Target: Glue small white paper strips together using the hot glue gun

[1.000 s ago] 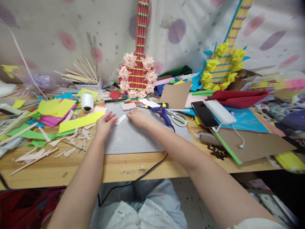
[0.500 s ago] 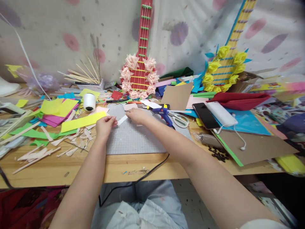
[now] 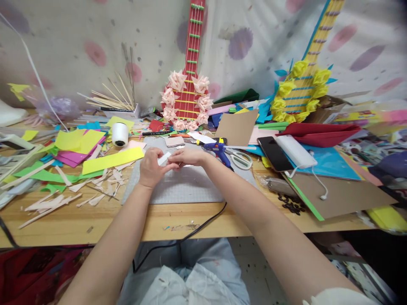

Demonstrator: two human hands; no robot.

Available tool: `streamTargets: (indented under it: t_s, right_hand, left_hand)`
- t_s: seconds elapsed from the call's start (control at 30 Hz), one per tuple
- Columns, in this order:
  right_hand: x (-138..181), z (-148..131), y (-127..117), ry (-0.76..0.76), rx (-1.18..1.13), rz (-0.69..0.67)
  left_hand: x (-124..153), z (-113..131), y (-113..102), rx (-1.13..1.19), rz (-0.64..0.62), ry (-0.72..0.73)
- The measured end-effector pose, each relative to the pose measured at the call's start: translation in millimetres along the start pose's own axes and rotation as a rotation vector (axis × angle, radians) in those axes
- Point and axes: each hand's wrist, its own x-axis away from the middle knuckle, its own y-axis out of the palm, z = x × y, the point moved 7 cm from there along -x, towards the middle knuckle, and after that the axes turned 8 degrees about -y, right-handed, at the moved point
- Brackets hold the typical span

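Note:
A small white strip of paper (image 3: 164, 158) is pinched between my two hands above the grey cutting mat (image 3: 187, 186). My left hand (image 3: 153, 167) is closed on its left end, with the thumb reaching toward the other hand. From the right, my right hand (image 3: 186, 157) closes on the strip's other end, fingertips bunched together. Just behind the hands lies a pale pink pad (image 3: 174, 141). The blue glue gun (image 3: 219, 151) and white-handled scissors (image 3: 241, 160) rest to the right of my right hand.
Yellow paper (image 3: 112, 161) and pale scraps (image 3: 104, 186) cover the left side. A red paper guitar (image 3: 186, 99) with pink flowers stands behind, a yellow one (image 3: 299, 93) to its right. A phone (image 3: 274, 154) and white power bank (image 3: 297, 151) lie right. A black cable (image 3: 190, 235) hangs at the front edge.
My left hand has moved right and up to meet my right hand, and both now hold the strip close together. The pink pad behind shows more fully.

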Motion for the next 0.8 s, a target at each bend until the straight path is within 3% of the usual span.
streamTargets:
  t_s: [0.13,0.4,0.53,0.8]
  right_hand:
    - [6.2,4.8,-5.5,-0.025,-0.058,-0.057]
    - [6.8,-1.0,-0.3,-0.037,0.121,-0.1]
    - [9.6,-13.5,-3.3,-0.108,0.221,-0.05]
    - [16.8,-15.5,-7.7,-0.134,0.014,-0.077]
  left_hand:
    - [1.6,2.3,1.6,0.018,0.012,0.076]
    - [0.6,4.0,4.9,-0.005,-0.069,0.039]
    - [-0.1,-0.9,4.9,-0.001,-0.085,-0.013]
    - [-1.5,-18.5,6.9,0.141,-0.087,-0.233]
